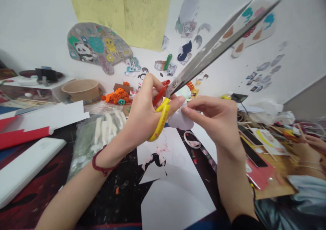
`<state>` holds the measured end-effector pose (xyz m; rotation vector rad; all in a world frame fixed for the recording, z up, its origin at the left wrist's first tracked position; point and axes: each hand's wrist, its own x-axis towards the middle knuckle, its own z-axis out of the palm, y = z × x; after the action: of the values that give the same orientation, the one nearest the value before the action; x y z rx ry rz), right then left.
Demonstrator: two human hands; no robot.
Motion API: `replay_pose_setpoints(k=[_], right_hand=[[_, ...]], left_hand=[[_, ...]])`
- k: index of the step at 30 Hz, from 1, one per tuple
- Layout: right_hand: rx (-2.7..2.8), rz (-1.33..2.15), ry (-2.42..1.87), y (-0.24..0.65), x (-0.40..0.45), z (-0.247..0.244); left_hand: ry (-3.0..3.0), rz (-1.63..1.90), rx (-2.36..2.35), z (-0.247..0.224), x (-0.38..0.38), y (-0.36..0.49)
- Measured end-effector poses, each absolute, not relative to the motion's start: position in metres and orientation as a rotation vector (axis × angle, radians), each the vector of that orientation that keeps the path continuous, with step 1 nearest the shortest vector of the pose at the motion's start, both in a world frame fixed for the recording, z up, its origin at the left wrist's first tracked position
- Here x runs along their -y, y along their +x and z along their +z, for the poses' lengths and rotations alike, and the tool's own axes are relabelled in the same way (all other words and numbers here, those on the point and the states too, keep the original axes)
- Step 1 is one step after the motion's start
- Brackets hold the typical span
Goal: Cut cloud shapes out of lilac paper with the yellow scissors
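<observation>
My left hand (147, 113) is closed around the yellow and red handles of a pair of scissors (197, 65). Their long blades point up and to the right, slightly parted, with no paper between them. Its thumb tip reaches the upper edge of a small white paper cutout (181, 120) with a rounded, scalloped outline. Between thumb and forefinger, my right hand (211, 116) pinches that same cutout. Below both hands lie cut white paper sheets (178, 189), one bearing faint pink and black drawing marks.
At left are a white box (30, 169), red and white card (22, 135) and a plastic bag of pale pieces (94, 138). Orange flowers (118, 97) stand by the wall. On the right, phones (251, 135) lie near another person's hand (309, 152).
</observation>
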<state>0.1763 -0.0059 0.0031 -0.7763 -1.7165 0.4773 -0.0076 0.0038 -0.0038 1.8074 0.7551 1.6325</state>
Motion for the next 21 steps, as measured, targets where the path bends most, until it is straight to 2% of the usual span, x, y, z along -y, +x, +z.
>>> replay_pose_setpoints(k=[6,16,21], right_hand=[[1.546,0.350,-0.704,0.1736,0.0042,0.0020],[1.567,0.424,-0.656,0.1765,0.0020,0.0013],[1.543,0.304,-0.664,0.1754,0.0049,0.0030]], left_hand=[[1.732,1.427,-0.647,0.0009,-0.0041,-0.0112],[1.774,1.402,-0.690,0.0050,0.0023,-0.0136],[1.870,1.615,-0.809,0.0008,-0.0005,-0.0133]])
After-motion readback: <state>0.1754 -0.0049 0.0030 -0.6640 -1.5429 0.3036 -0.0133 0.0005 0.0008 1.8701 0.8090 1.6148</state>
